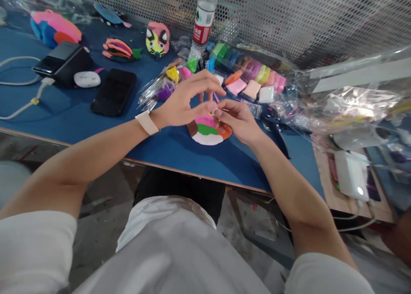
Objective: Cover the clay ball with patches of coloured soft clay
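My right hand [239, 120] pinches a small white piece of clay [215, 112] between thumb and fingertips. My left hand [189, 97] arches beside it with index finger and thumb apart; its thumb tip comes close to the white piece, and whether they touch I cannot tell. Under both hands, on the blue table, lies a rounded clay-covered piece [207, 130] with pink, green, white, orange and brown patches. Its upper part is hidden by my fingers. A white band [147, 122] circles my left wrist.
Packs of coloured clay [253, 73] lie behind my hands beside a plastic bottle [204, 22]. Left are a black phone [114, 91], a white mouse [87, 79], a dark device [64, 62] and a painted-looking cat face [157, 39]. Clear plastic wrapping [359, 101] and a white charger [351, 176] stand right.
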